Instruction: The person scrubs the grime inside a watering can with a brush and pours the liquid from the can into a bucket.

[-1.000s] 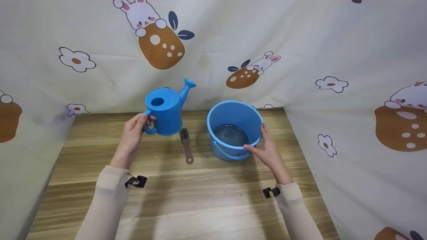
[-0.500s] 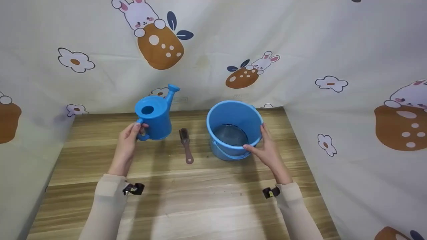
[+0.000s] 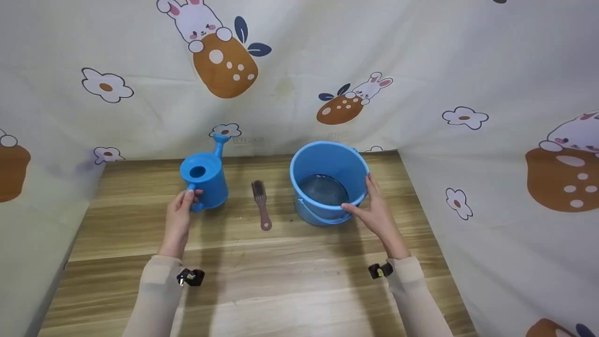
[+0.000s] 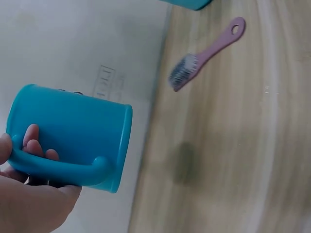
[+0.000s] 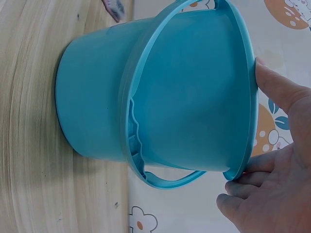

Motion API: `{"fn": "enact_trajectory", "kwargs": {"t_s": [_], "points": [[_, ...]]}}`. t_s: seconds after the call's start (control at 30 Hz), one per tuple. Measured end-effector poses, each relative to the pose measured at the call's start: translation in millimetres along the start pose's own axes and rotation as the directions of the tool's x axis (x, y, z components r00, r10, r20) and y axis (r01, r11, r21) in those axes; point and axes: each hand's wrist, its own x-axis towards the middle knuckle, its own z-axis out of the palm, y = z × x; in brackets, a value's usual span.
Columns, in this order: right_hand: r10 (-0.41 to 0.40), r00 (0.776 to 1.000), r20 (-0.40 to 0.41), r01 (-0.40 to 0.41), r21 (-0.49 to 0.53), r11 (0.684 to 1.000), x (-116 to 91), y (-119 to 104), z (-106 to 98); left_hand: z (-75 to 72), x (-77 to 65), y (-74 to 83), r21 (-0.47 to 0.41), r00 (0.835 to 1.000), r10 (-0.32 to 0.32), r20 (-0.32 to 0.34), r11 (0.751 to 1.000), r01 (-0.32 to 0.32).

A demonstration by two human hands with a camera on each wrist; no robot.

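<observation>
My left hand [image 3: 180,215] grips the handle of a blue watering can [image 3: 211,183], fingers curled through it. The can is upright, close over the table's back left, its spout pointing at the back wall. In the left wrist view the watering can [image 4: 73,131] fills the lower left, the hand [image 4: 34,204] below its handle. My right hand [image 3: 374,208] rests on the rim of a blue bucket [image 3: 323,213], thumb and fingers spread along its near right side. Dark water [image 3: 323,189] covers the bucket's bottom. In the right wrist view thumb and fingertips touch the bucket [image 5: 194,97] at the rim.
A brown brush [image 3: 262,206] lies on the wooden table [image 3: 281,276] between can and bucket, bristles toward the back. A printed cloth [image 3: 290,93] with rabbits and flowers hangs behind and on both sides. The bucket's bail handle [image 5: 180,183] is folded down.
My left hand has carried the watering can left, down and nearer the body, away from the bucket. The right hand and bucket have stayed in place.
</observation>
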Motion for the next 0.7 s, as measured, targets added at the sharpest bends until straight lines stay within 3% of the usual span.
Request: {"fn": "enact_trajectory", "kwargs": {"t_s": [0.53, 0.7], "points": [[-0.015, 1.000, -0.013, 0.015, -0.011, 1.000, 1, 0, 2, 3.2, -4.0, -50.2, 0.109, 0.994, -0.098, -0.041, 0.989, 0.102], [-0.013, 1.000, -0.018, 0.013, -0.006, 1.000, 1, 1, 1, 4.7, -6.9, -61.4, 0.147, 0.994, -0.099, -0.041, 0.984, 0.104]]}}
